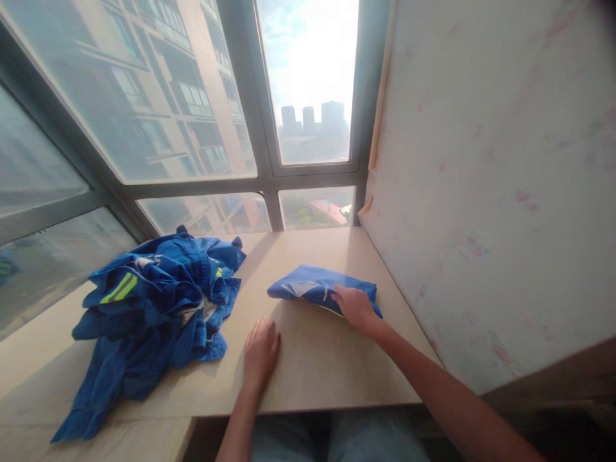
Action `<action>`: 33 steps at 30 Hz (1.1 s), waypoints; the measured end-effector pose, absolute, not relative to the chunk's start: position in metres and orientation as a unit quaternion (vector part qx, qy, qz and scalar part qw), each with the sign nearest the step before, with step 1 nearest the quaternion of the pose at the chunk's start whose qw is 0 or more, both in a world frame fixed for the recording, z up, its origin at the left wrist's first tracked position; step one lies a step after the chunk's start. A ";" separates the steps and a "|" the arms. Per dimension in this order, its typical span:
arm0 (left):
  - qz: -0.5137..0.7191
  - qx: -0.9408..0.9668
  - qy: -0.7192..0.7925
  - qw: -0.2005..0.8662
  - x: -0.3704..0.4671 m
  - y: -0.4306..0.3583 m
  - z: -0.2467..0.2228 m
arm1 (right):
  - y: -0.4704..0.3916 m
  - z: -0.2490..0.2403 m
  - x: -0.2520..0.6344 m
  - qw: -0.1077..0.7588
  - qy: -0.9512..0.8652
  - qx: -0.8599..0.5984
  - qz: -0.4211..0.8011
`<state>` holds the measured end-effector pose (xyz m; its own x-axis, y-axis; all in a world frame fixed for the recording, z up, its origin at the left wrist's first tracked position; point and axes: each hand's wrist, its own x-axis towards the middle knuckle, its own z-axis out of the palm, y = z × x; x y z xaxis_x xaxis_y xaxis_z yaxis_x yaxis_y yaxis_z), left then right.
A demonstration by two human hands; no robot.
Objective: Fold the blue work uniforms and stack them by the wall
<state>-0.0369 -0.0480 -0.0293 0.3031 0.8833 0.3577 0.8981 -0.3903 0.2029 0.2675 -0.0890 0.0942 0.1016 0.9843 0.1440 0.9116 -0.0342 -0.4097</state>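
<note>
A folded blue garment (308,282) with a pale patch lies on the light wooden surface (332,378), right of the middle. My right hand (355,307) is at its near right edge, fingers closed on the cloth. Resting on the wood to the left of the folded garment is my left hand (261,346), held apart from the cloth; its fingers lie flat with nothing visible in them. To the left sits a crumpled heap of blue clothing (163,308) with yellow-green strips, one part trailing toward the front edge.
Window frames (192,186) border the back and left of the surface. A patterned wall (481,192) rises along the right side. The surface's front edge runs just before my legs (370,436).
</note>
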 end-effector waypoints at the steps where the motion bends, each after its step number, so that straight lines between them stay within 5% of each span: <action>1: -0.213 -0.806 -0.552 0.011 -0.037 -0.047 -0.029 | -0.082 0.112 0.270 0.236 -0.663 -0.703 0.104; 7: -0.285 -0.782 -0.553 -0.044 -0.038 -0.044 -0.027 | -0.042 0.175 0.299 0.446 -0.632 -0.586 0.239; 17: -0.340 -0.771 -0.533 -0.080 -0.042 -0.044 -0.029 | -0.064 0.081 0.319 0.261 -0.604 -0.683 0.316; 22: -0.334 -0.777 -0.532 -0.031 -0.039 -0.046 -0.036 | -0.111 0.052 0.301 0.255 -0.688 -0.654 0.183; 28: -0.302 -0.816 -0.492 -0.014 -0.036 -0.050 -0.034 | -0.148 0.028 0.251 0.127 -0.778 -0.611 0.070; 33: -0.319 -0.810 -0.490 -0.045 -0.039 -0.053 -0.024 | -0.114 0.031 0.227 0.183 -0.706 -0.673 0.120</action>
